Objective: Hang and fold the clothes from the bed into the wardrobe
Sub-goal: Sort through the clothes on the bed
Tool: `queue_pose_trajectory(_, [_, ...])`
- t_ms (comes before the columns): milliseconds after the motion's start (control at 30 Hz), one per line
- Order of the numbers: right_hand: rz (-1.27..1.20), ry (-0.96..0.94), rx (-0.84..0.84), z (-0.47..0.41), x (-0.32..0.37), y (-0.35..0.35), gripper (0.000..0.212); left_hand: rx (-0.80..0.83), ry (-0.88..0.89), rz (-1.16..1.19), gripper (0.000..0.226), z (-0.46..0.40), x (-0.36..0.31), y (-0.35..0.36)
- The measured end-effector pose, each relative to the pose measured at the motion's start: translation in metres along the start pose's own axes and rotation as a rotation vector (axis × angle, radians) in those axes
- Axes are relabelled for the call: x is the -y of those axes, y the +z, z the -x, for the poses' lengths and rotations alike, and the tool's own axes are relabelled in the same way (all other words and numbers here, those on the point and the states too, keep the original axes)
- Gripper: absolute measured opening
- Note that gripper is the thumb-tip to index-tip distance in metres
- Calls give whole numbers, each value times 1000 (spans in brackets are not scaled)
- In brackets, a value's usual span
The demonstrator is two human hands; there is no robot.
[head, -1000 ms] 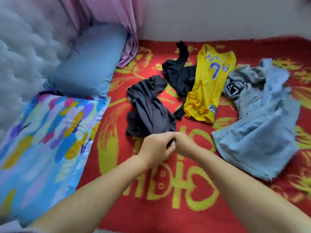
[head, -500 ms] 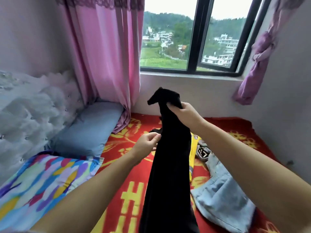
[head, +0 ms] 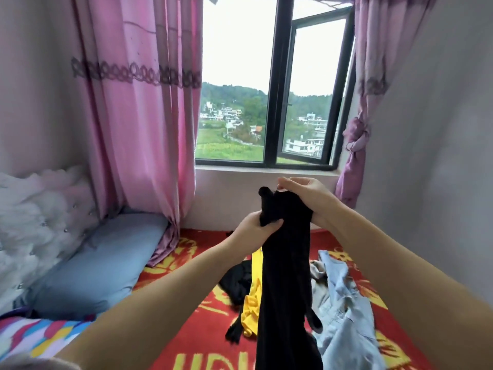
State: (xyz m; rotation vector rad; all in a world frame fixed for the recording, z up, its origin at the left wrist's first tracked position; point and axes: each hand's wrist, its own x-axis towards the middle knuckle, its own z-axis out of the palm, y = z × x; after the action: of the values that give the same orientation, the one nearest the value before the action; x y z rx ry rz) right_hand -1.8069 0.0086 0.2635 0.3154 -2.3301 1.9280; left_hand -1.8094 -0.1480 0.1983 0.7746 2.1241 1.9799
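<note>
A long dark grey garment (head: 285, 276) hangs in the air over the bed, held at its top by both hands. My right hand (head: 306, 198) grips the upper edge from the right. My left hand (head: 256, 228) clasps the bunched top a little lower on the left side. On the red bedcover (head: 202, 335) below lie a black garment (head: 237, 281), a yellow jersey (head: 252, 303) and light blue jeans (head: 346, 311), partly hidden behind the hanging cloth. The wardrobe is out of view.
A blue-grey pillow (head: 98, 265) and a multicoloured pillow (head: 34, 337) lie at the left by the tufted headboard (head: 37, 222). Pink curtains (head: 138, 124) flank a dark-framed window (head: 272, 102). A grey wall (head: 432, 145) closes the right side.
The dark garment has been picked off the bed and lifted upright. My left hand has moved up and closed on its top beside my right hand. The view has tilted up toward the window.
</note>
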Motion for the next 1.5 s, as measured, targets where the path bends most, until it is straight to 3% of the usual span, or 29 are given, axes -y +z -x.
queue_pose_trajectory(133, [155,-41,27,1,6,-14,30,-239,110,-119,18,-4,-2,-11])
queue_pose_trajectory(200, [187,-52,85,2,14,-10,39,-444,76,-137,22,-13,-11,-24])
queue_pose_trajectory(267, [341,-46,189,2,25,-5,42,-525,0,-46,20,-17,-24,-38])
queue_pose_trajectory(367, [695,-17,302,-1,33,2,16,-457,-94,152,28,-14,-43,-58])
queue_pose_trajectory(400, [735,-45,250,-4,35,4,8,-377,-120,191,25,-11,-49,-64])
queue_pose_trajectory(467, [703,-99,95,-10,36,8,11,-148,-130,179,14,-5,-58,-77])
queue_pose_trajectory(533, [672,-145,18,-14,37,17,15,50,-157,8,41,-1,-64,-82])
queue_pose_trajectory(600, [730,-229,29,-15,37,33,23,100,-172,-248,44,-2,-66,-74])
queue_pose_trajectory(733, [762,-338,-30,-14,36,48,27,-130,-135,-461,8,-6,-58,-58])
queue_pose_trajectory(833, [994,-355,-12,-15,29,38,12,-272,-84,-876,14,-8,-59,-73])
queue_pose_trajectory(933, [1218,-331,13,-15,22,33,20,-425,54,-1273,21,-12,-63,-92])
queue_pose_trajectory(1033, [1226,-319,-54,-16,25,30,21,-522,209,-1298,23,-15,-66,-101])
queue_pose_trajectory(1100, [1222,-322,-101,-19,34,28,22,-577,219,-1264,26,-19,-66,-107])
queue_pose_trajectory(1300, [1110,-445,-335,-29,55,3,30,-620,-18,-1204,21,-12,-43,-151])
queue_pose_trajectory(1500, [1302,-146,-354,-29,18,-50,22,-699,-221,-1153,16,-3,-29,-194])
